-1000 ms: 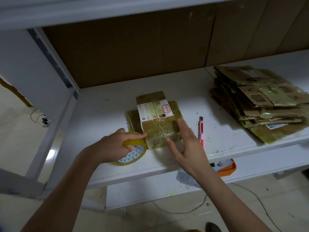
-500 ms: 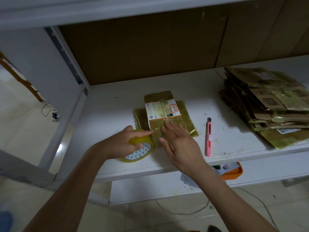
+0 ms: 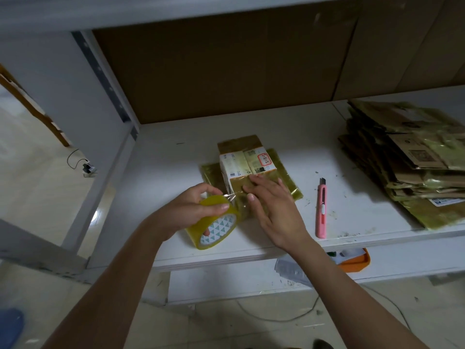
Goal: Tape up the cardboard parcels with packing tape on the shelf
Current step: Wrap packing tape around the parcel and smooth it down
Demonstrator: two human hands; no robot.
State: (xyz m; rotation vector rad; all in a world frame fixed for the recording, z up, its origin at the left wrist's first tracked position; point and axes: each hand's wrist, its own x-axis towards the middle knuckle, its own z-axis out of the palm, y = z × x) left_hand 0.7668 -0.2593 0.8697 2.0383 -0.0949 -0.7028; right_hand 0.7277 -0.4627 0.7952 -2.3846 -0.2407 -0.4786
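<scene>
Step in hand, as judged: a strip is being laid and smoothed on a small cardboard parcel (image 3: 247,170), which sits mid-shelf (image 3: 161,172) on a flat taped parcel. The packing tape roll (image 3: 214,224) is gripped by the left hand (image 3: 191,210), fingers curled round it, w/ tape stretched to the parcel's near side. The right hand (image 3: 274,210) is pressed flat on the tape, fingers straight. Next, prob.: the strip must be cut; a pink utility knife (image 3: 321,209) lies just right of the parcel.
</scene>
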